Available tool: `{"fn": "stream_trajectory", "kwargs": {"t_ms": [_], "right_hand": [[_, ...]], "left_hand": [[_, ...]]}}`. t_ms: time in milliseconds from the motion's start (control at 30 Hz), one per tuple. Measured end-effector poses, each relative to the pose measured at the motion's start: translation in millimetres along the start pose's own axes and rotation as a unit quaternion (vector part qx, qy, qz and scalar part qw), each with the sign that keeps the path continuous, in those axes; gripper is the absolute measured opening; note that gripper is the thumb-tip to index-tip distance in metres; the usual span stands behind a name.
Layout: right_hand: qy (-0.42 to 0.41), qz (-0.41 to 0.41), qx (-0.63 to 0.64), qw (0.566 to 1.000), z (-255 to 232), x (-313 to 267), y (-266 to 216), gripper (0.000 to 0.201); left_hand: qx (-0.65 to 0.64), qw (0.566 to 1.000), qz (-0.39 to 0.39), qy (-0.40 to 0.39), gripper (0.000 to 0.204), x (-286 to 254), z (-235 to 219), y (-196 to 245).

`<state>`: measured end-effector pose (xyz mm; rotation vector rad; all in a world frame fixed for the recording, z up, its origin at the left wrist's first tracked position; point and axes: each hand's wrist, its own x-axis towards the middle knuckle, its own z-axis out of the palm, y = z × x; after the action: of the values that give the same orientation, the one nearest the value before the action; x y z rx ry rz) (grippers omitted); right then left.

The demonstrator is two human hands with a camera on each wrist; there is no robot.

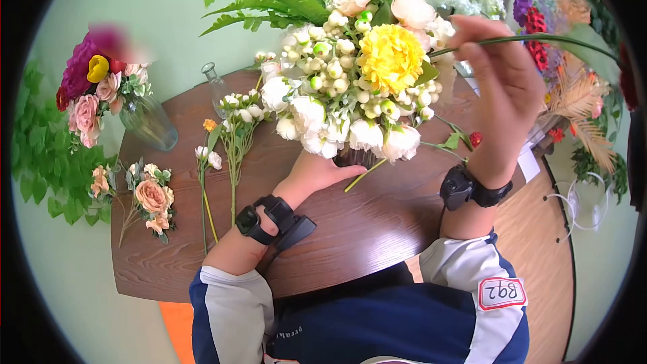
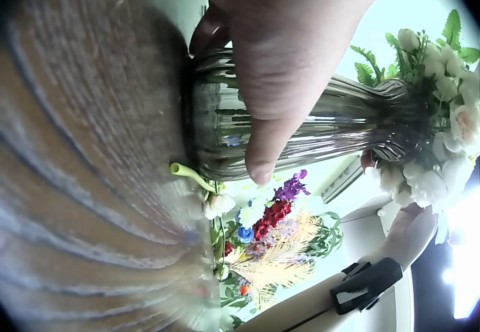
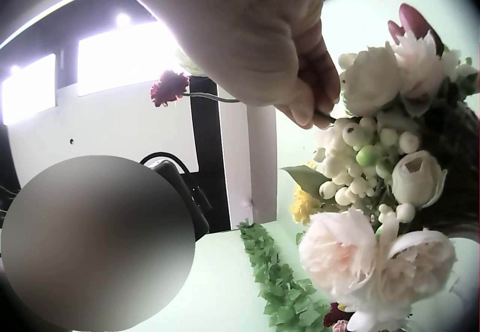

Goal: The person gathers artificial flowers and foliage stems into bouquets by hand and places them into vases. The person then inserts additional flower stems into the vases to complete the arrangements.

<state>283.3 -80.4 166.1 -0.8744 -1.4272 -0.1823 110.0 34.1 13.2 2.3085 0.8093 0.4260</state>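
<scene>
My left hand point(image 1: 315, 174) grips a ribbed smoky glass vase point(image 2: 337, 126), thumb lying across its side in the left wrist view. The vase stands on the table, mostly hidden from above by a full bouquet of white and pale pink blooms, white berries point(image 1: 330, 61), fern leaves point(image 1: 276, 5) and one yellow flower point(image 1: 392, 58). Raised at the bouquet's right side, my right hand point(image 1: 505, 74) pinches the long green stem of a dark red flower point(image 3: 170, 88). The stem's cut end points into the bouquet, while the bloom hangs out to the right.
Loose flower stems point(image 1: 234, 162) lie left of the vase, with peach roses point(image 1: 153, 197) farther left. Behind them are a tipped glass vase point(image 1: 149, 121) with mixed flowers and a small clear bottle point(image 1: 214, 84). A red bud point(image 1: 476, 139) lies at right; more flowers stand beyond.
</scene>
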Motion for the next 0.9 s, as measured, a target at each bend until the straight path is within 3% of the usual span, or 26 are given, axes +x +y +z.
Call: {"fn": "stream_trajectory", "kwargs": {"t_ms": [133, 167, 200, 233, 267, 367, 400, 467, 500, 533, 600, 667, 733, 867, 900], "right_hand": [[0.212, -0.130, -0.005, 0.968, -9.7, 8.5, -4.9, 0.022], [0.210, -0.128, 0.000, 0.969, -17.1, 9.7, -6.3, 0.022], [0.263, -0.135, 0.034, 0.955, -25.7, 9.6, -7.8, 0.024], [0.316, -0.143, 0.069, 0.935, -32.8, 9.7, -7.2, 0.026], [0.315, -0.142, 0.073, 0.936, -39.2, 10.4, -4.0, 0.026], [0.372, -0.113, 0.069, 0.919, -44.9, 14.1, 5.7, 0.027], [0.372, -0.112, 0.071, 0.919, -44.0, 15.5, 9.7, 0.027], [0.344, -0.055, 0.079, 0.934, -43.7, 16.9, 19.5, 0.025], [0.316, -0.037, 0.071, 0.946, -42.3, 16.9, 26.1, 0.023], [0.301, -0.029, 0.046, 0.952, -38.8, 16.8, 36.0, 0.023], [0.224, 0.041, -0.004, 0.974, -32.9, 15.3, 53.9, 0.022], [0.150, 0.175, -0.010, 0.973, -36.1, 13.4, 89.3, 0.020], [0.061, 0.306, -0.106, 0.944, -32.4, 7.8, 122.1, 0.021], [-0.187, 0.465, -0.222, 0.837, -22.0, -24.5, 201.2, 0.026], [-0.204, 0.494, -0.198, 0.822, -16.1, -31.9, 203.0, 0.025]], "left_hand": [[-0.004, 1.000, -0.001, 0.000, 0.077, 2.0, -1.2, -0.5], [-0.015, 0.999, -0.038, -0.026, 0.078, 3.1, -3.7, 1.7], [-0.026, 0.996, -0.075, -0.052, 0.079, 4.0, -5.4, 3.0], [-0.018, 0.996, -0.070, -0.049, 0.079, 6.6, -4.7, 1.0], [-0.018, 0.996, -0.074, -0.046, 0.079, 8.3, -1.7, -6.3], [0.025, 0.994, 0.029, 0.106, 0.073, 10.7, 3.8, -20.3], [0.026, 0.994, 0.027, 0.107, 0.073, 12.4, 2.7, -23.9], [-0.020, 0.986, 0.073, 0.149, 0.074, 19.2, -1.4, -34.6], [-0.004, 0.994, 0.006, 0.106, 0.074, 17.8, -10.9, -30.9], [-0.004, 0.994, 0.002, 0.107, 0.074, 16.0, -22.3, -33.0], [0.226, 0.974, -0.019, 0.009, 0.070, 10.1, -51.0, -43.4], [0.155, 0.978, -0.129, 0.055, 0.046, 0.3, -84.4, -48.2], [0.233, 0.940, -0.233, 0.091, 0.033, -6.1, -115.9, -47.9], [0.271, 0.904, -0.287, 0.161, 0.026, -16.3, -148.8, -124.0], [0.274, 0.894, -0.309, 0.176, 0.028, -18.9, -152.4, -129.5]]}}
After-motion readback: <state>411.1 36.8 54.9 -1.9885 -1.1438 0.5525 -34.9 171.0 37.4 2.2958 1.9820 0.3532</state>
